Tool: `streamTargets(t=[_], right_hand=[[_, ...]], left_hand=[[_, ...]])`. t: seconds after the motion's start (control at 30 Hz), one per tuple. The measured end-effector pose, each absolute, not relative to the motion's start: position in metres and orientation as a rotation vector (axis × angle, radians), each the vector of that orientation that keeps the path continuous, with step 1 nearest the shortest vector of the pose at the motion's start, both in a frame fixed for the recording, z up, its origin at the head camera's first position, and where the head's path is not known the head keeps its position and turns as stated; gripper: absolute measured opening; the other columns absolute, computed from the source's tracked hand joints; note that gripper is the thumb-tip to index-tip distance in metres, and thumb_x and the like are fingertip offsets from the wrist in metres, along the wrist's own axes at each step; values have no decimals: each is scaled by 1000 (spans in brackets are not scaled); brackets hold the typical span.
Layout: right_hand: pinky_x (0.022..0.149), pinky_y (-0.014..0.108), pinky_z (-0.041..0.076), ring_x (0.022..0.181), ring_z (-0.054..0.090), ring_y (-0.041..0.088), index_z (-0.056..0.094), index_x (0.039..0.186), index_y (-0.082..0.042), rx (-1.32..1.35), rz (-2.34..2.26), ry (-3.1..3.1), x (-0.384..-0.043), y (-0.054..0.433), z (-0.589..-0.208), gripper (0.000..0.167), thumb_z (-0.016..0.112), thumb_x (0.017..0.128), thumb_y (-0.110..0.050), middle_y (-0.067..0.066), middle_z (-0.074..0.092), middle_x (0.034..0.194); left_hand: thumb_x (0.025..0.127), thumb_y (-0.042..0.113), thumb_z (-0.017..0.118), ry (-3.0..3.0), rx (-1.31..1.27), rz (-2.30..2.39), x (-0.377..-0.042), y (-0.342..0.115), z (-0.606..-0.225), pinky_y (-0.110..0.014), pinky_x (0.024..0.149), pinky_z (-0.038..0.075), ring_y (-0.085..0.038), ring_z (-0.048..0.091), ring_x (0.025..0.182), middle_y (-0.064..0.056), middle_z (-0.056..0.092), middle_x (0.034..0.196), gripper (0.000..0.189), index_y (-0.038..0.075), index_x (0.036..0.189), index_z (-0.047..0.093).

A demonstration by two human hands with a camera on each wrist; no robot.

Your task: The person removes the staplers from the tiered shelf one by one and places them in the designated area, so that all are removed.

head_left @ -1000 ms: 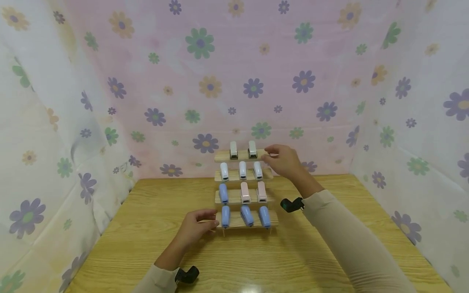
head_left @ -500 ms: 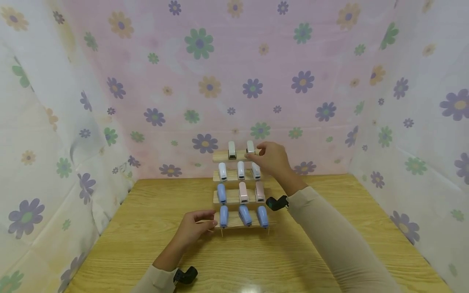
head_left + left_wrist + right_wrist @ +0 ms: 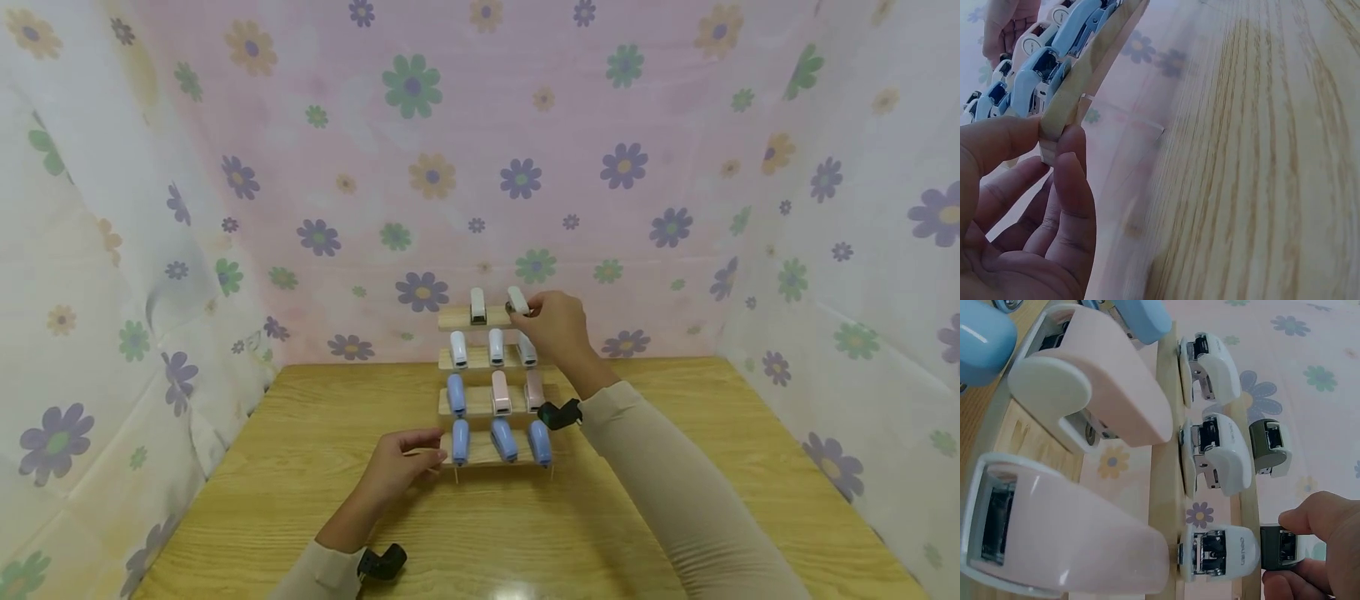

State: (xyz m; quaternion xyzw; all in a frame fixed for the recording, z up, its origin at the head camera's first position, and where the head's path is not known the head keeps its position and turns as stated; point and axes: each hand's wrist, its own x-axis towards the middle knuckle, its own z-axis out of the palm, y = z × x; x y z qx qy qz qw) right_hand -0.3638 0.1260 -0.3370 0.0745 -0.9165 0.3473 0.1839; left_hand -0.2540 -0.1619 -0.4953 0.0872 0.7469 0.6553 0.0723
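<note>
A stepped wooden rack [image 3: 482, 451] bears small staplers on its tiers. At the top right, my right hand [image 3: 557, 329] pinches a white stapler with a dark green base [image 3: 517, 300], which leans to the left in the head view. In the right wrist view, thumb and fingers grip the two sides of that stapler [image 3: 1280, 544]. A matching stapler [image 3: 477, 306] stands to its left on the same tier. Down at the lowest tier, my left hand [image 3: 405, 457] holds the board's left end, pinching its edge [image 3: 1063, 119] between thumb and fingers in the left wrist view.
Below the top tier are white staplers [image 3: 458, 350], then a blue one [image 3: 456, 395] beside pink ones [image 3: 501, 393], then blue ones [image 3: 461, 442] lowest. The wood-grain table [image 3: 337, 400] is enclosed by flowered cloth [image 3: 450, 108] behind and at both sides.
My right hand has moved left from the top tier's right end to the right-hand stapler there and taken hold of it; that stapler now tilts. My left hand stays at the bottom board.
</note>
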Motion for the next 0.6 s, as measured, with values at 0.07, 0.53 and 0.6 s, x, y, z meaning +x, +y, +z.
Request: streamTargets(t=[0.07, 0.53, 0.6], right_hand=[[62, 35, 58, 75, 69, 21, 80, 96, -12, 207, 977, -2576, -364, 127, -337, 23, 77, 92, -35, 3, 76, 87], [62, 39, 56, 72, 67, 24, 77, 96, -8, 213, 928, -2438, -360, 145, -342, 26, 74, 88, -32, 7, 74, 85], [60, 39, 55, 70, 66, 25, 78, 94, -7, 220, 909, -2407, -359, 148, -342, 25, 74, 88, -32, 8, 74, 82]], left_hand=[[95, 12, 76, 2245, 275, 1965, -254, -162, -495, -35, 75, 65, -25, 75, 91, -22, 69, 122, 44, -3, 135, 66], [96, 7, 73, 2159, 264, 2016, -254, -160, -497, -33, 71, 64, -27, 78, 86, -22, 70, 122, 47, -3, 140, 61], [96, 7, 73, 2165, 262, 2018, -254, -160, -496, -34, 71, 64, -26, 78, 85, -22, 70, 122, 46, -3, 140, 62]])
